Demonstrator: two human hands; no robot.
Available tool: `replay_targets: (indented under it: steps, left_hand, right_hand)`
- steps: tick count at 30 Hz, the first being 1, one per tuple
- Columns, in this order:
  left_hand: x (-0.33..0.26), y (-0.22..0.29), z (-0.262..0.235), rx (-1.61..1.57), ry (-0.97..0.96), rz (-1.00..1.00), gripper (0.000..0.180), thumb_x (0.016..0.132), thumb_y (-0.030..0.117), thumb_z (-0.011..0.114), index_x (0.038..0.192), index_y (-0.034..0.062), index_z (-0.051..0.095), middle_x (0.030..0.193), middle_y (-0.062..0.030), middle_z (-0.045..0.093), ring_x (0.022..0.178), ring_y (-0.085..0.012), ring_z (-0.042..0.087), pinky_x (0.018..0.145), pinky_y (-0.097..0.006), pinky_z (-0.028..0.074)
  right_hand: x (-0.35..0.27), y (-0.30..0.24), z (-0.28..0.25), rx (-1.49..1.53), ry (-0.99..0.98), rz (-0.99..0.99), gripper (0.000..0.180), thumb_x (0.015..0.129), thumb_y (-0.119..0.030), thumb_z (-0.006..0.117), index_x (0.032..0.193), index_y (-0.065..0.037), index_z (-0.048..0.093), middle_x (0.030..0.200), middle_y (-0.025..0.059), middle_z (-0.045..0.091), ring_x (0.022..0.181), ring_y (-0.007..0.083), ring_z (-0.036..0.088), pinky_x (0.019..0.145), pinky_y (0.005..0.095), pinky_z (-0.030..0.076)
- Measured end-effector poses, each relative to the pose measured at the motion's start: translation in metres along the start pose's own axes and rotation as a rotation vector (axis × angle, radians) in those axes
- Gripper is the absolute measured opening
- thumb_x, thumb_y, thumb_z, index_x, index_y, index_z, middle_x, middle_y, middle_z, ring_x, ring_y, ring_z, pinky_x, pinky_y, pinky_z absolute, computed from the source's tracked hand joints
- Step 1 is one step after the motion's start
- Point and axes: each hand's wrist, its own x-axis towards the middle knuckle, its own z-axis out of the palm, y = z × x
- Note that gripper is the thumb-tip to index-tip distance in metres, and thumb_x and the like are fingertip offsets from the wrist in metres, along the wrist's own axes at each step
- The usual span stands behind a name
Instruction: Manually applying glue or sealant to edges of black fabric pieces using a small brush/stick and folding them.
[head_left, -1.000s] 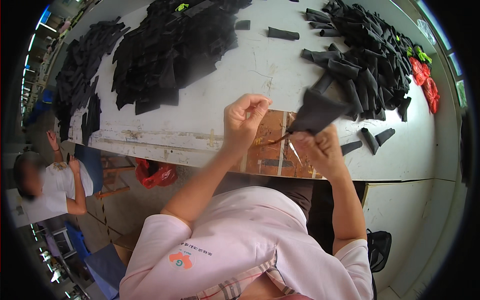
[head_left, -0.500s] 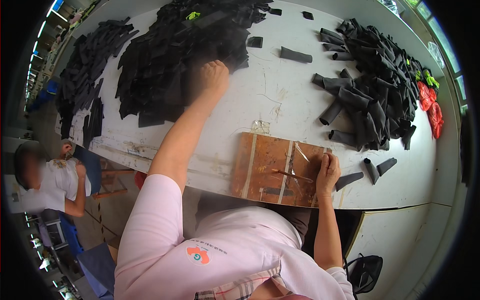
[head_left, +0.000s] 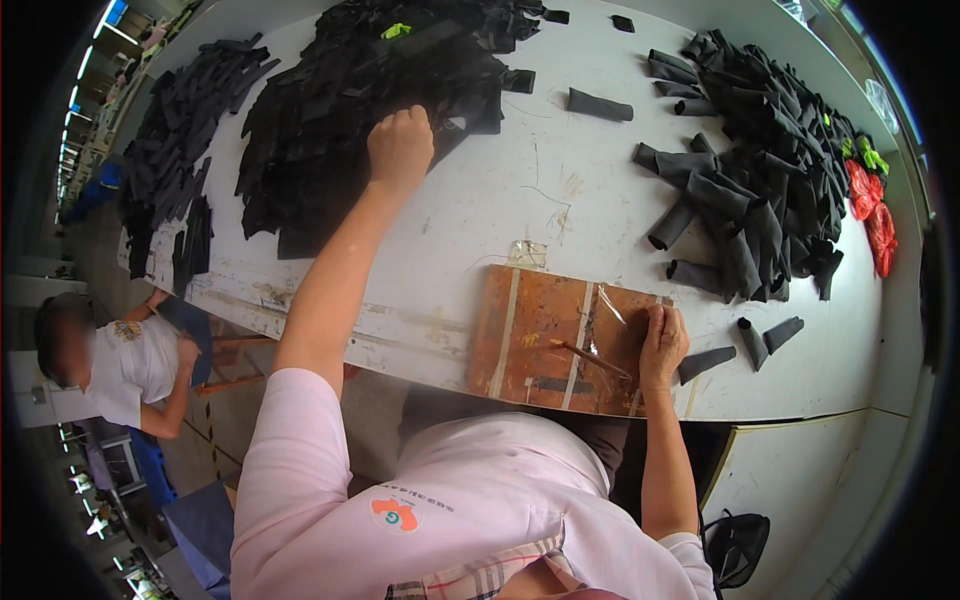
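My left hand [head_left: 401, 150] is a closed fist over the right side of a big pile of flat black cloth pieces [head_left: 330, 130]. What it grips, if anything, is hidden under the fingers. My right hand [head_left: 663, 347] rests at the right edge of a worn brown board [head_left: 535, 320], its fingers curled in; nothing shows clearly inside them. Across the board lies a thin brown stick-like tool [head_left: 592, 360], beside pale tape strips. Just right of that hand is a dark cloth tube [head_left: 707, 364], with two more tubes [head_left: 752, 343] farther right.
A heap of dark cloth tubes [head_left: 745, 200] covers the table's right side, near red plastic bags [head_left: 880, 238]. One tube [head_left: 600, 104] lies apart on the white table [head_left: 480, 220]. Narrow dark strips [head_left: 185, 130] are piled at far left. Another person [head_left: 140, 365] sits at left.
My left hand has shifted left over the pile, and black cloth at the pile's right edge has spread outward. My right hand stays at the board's edge. The brown tool has tilted slightly.
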Motion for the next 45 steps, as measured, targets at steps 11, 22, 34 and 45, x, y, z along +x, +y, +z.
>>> replay_targets:
  steps: [11, 22, 34, 45]
  left_hand:
    - [0.005, 0.007, -0.029, -0.072, 0.352, 0.01, 0.006, 0.066, 0.004, 0.054, 0.065, 0.0048, 0.048, 0.061, -0.0092, 0.055, 0.058, -0.0247, 0.057, 0.05, -0.033, 0.047]
    - [-0.105, 0.052, -0.073, -0.409, 0.053, 0.244, 0.033, 0.057, -0.001, 0.059, 0.09, -0.0014, 0.055, 0.077, -0.0105, 0.056, 0.068, -0.0235, 0.056, 0.06, -0.031, 0.047]
    - [-0.197, 0.08, -0.1, -0.495, -0.029, 0.169, 0.039, 0.057, 0.001, 0.061, 0.096, 0.0006, 0.056, 0.09, -0.0108, 0.057, 0.082, -0.0251, 0.057, 0.069, -0.033, 0.046]
    - [-0.186, 0.067, -0.127, -0.753, -0.088, -0.177, 0.04, 0.061, 0.003, 0.055, 0.101, -0.0027, 0.053, 0.105, -0.0183, 0.051, 0.098, -0.0333, 0.049, 0.086, -0.038, 0.039]
  right_hand:
    - [0.001, -0.005, 0.0, -0.009, -0.007, 0.003, 0.016, 0.086, -0.015, 0.049, 0.076, -0.003, 0.052, 0.07, 0.0122, 0.053, 0.058, 0.0313, 0.05, 0.052, 0.0349, 0.04]
    - [0.0, 0.002, 0.002, 0.042, -0.003, 0.005, 0.016, 0.086, -0.015, 0.049, 0.076, -0.003, 0.052, 0.071, 0.0122, 0.053, 0.06, 0.031, 0.051, 0.053, 0.0349, 0.039]
    - [0.0, 0.003, 0.004, -0.005, 0.012, 0.007, 0.019, 0.086, -0.018, 0.05, 0.076, -0.002, 0.053, 0.073, 0.0121, 0.056, 0.063, 0.031, 0.053, 0.056, 0.0345, 0.041]
    - [0.0, 0.005, 0.004, 0.0, 0.025, 0.024, 0.025, 0.087, -0.024, 0.048, 0.079, -0.002, 0.056, 0.072, 0.0119, 0.056, 0.063, 0.0306, 0.053, 0.058, 0.0341, 0.041]
